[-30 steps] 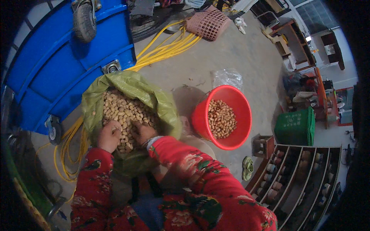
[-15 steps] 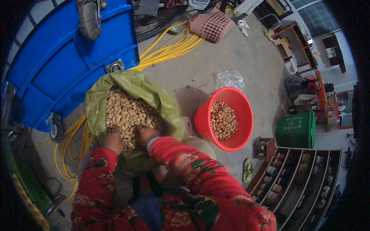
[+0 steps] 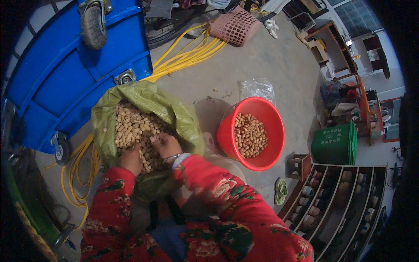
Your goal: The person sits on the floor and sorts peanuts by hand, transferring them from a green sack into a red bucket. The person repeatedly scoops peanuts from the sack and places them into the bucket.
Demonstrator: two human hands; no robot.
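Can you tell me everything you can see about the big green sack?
The sack is yellowish green and slightly shiny, like woven plastic. Its mouth is wide open, with a loose, crumpled edge. Inside are lots of pale tan nuts, probably peanuts in shells. It sits to the left of the red bucket. The left hand and right hand both reach into its mouth. Its bottom is hidden.

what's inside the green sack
Unshelled peanuts fill the open mouth of the green sack, with the left hand and right hand over them. Anything beneath the top layer or covered by the hands cannot be seen.
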